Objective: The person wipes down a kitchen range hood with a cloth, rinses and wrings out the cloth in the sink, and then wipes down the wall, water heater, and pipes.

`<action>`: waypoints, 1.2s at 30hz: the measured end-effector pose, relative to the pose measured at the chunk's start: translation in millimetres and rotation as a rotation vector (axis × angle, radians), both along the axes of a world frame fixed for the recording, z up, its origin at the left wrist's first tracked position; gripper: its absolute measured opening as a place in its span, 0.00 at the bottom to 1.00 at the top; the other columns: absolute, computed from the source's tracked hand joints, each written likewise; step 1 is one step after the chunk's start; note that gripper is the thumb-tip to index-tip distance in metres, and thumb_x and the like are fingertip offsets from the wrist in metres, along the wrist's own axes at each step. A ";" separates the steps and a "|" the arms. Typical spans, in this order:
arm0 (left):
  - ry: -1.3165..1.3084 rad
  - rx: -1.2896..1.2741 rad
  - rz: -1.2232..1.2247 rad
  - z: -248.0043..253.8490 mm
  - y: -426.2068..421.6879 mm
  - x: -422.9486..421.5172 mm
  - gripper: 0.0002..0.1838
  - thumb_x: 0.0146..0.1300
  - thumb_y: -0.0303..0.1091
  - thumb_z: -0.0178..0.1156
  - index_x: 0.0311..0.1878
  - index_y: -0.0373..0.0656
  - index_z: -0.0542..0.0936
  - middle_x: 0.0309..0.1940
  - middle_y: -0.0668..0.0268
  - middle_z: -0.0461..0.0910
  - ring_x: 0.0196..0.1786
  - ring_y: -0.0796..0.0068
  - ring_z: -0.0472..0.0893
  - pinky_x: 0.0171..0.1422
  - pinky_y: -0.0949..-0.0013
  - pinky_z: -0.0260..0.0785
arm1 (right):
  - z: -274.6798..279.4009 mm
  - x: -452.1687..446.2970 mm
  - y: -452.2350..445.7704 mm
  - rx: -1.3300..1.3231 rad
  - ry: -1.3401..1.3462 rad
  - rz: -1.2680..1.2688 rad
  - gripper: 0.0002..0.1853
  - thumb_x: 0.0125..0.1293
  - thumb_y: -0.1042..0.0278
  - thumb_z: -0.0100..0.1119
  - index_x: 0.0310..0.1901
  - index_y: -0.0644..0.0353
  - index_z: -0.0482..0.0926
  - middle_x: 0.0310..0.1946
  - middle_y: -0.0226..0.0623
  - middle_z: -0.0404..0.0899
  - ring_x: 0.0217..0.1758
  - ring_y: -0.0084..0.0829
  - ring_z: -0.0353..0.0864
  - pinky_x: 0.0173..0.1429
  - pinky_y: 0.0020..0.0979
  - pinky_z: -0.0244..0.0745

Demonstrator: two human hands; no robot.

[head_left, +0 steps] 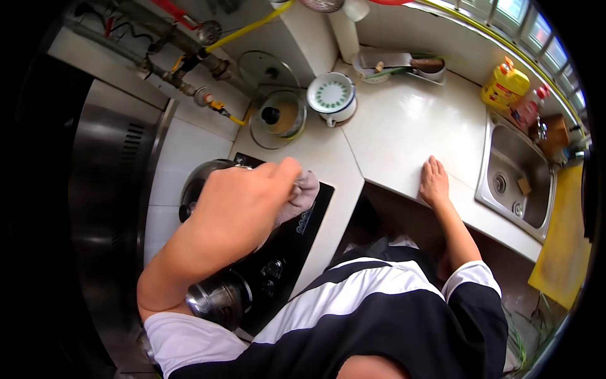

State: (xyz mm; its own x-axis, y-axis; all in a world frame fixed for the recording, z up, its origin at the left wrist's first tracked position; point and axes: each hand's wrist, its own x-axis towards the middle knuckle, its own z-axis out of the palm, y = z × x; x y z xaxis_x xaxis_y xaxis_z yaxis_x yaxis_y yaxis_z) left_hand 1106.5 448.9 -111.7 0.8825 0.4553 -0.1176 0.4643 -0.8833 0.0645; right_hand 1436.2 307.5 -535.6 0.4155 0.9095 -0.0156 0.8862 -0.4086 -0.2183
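My left hand (243, 192) is closed around a crumpled greyish-pink cloth (304, 194) and hovers over the black stove top (268, 268). Partly hidden behind that hand is a dark round pan or lid (201, 180) on the stove. Below my left forearm stands a shiny stainless steel pot (221, 298). Resting flat on the white countertop (404, 126), near its front edge, my right hand (434, 181) has its fingers stretched out and holds nothing.
Glass-lidded cookware (278, 119) and a white enamel pot (332, 95) stand in the back corner. A cleaver (391, 60) lies across dishes. A steel sink (519, 174), a yellow bottle (505, 85) and a yellow board (558, 237) are on the right. Pipes (183, 79) run along the wall.
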 end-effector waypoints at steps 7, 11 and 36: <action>0.082 -0.029 -0.279 -69.1 7.6 95.7 0.07 0.59 0.33 0.59 0.37 0.41 0.74 0.25 0.58 0.82 0.31 0.54 0.84 0.33 0.57 0.74 | -1.3 -3.7 0.4 -0.010 0.033 -0.002 0.30 0.56 0.71 0.54 0.64 0.63 0.69 0.73 0.52 0.58 0.76 0.50 0.56 0.73 0.52 0.57; -0.052 -0.162 -0.099 -147.0 28.2 162.9 0.09 0.62 0.38 0.58 0.43 0.47 0.77 0.32 0.63 0.85 0.37 0.56 0.84 0.38 0.54 0.74 | 2.9 11.1 -17.9 0.169 0.175 0.055 0.26 0.54 0.74 0.57 0.58 0.59 0.74 0.70 0.52 0.63 0.74 0.50 0.60 0.73 0.51 0.58; -0.094 -0.113 0.602 -446.1 97.2 337.8 0.33 0.71 0.50 0.51 0.71 0.40 0.61 0.79 0.50 0.44 0.79 0.39 0.43 0.79 0.42 0.44 | -18.0 163.6 -163.8 0.293 -0.036 -0.612 0.12 0.65 0.61 0.53 0.27 0.55 0.80 0.27 0.35 0.80 0.33 0.41 0.79 0.48 0.42 0.70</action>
